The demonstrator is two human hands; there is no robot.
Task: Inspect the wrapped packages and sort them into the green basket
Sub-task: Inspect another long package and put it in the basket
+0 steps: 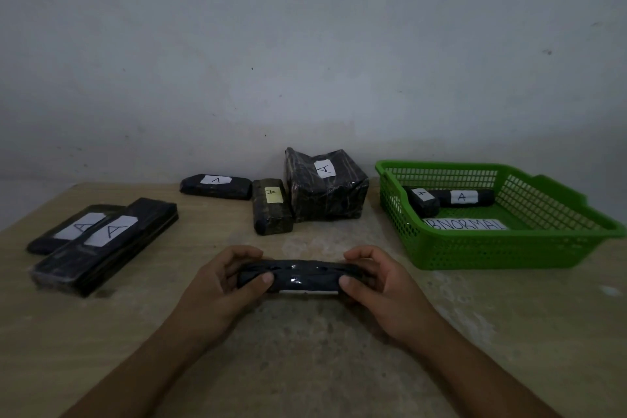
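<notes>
**One package in hand, two in the basket, five waiting**

I am holding a dark wrapped package point(302, 276) by its two ends, low over the bench point(305, 366) and midway along the near edge. I cannot tell whether it is touching the top. My left grip point(217, 285) is clasping the left end, thumb on the near face, and my right grip point(376, 285) is clasping the right end the same way. A pale strip is showing along its lower edge; I cannot tell whether it is a label.

The basket point(475, 248) is sitting toward the right edge, with a card point(464, 224) reading "ABNORMAL" lying inside. A short pack point(424, 202) and a long pack point(464, 197) are lying in it, touching.

Five more are waiting on the bench:
- Near the left edge, an upper slab point(108, 244) is overlapping an under slab point(68, 231).
- Along the far edge are lying a flat pack point(217, 186), a yellow-label pack point(271, 210) and a block point(325, 193), the last two touching.

Every label I can read is showing an A.

I am judging the work about a quarter done. This package is being inspected and is not yet sorted, and the five on the bench are looking untouched.
</notes>
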